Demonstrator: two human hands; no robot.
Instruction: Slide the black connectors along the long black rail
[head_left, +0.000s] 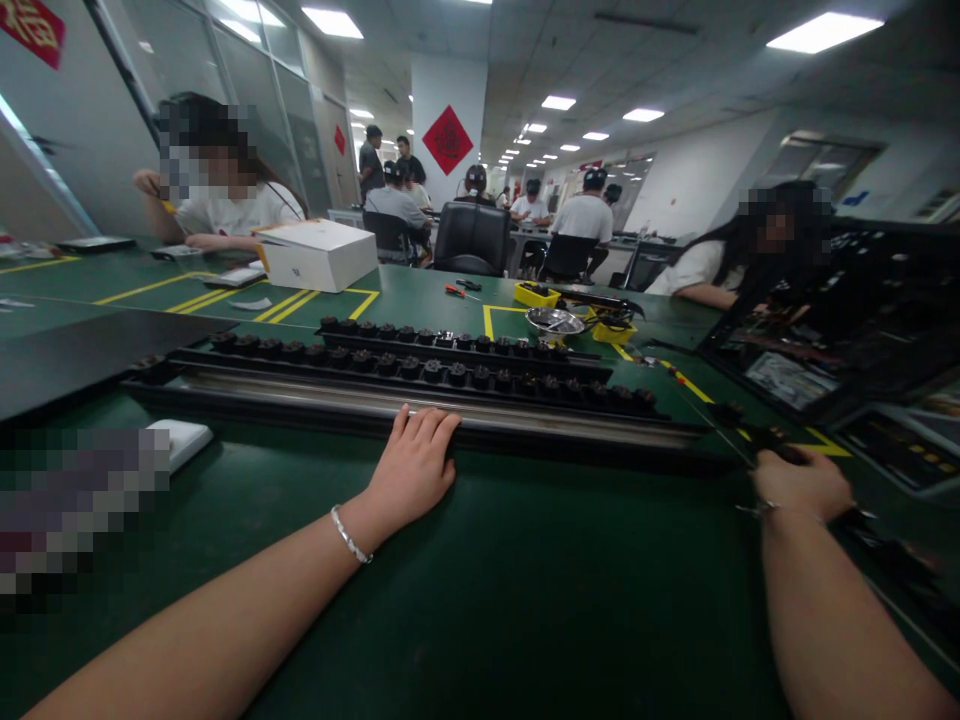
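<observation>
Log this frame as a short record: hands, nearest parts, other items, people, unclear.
left hand: the left hand rests with its fingers on the long black rail
right hand: the right hand is out to the right, fingers at a dark part
nearest parts: rows of black round pieces just beyond the rail
other items: white box, metal bowl, red-handled tool, all on the green table
people: one seated beyond the table at left, one at right
unclear: whether the right hand grips the dark part
</observation>
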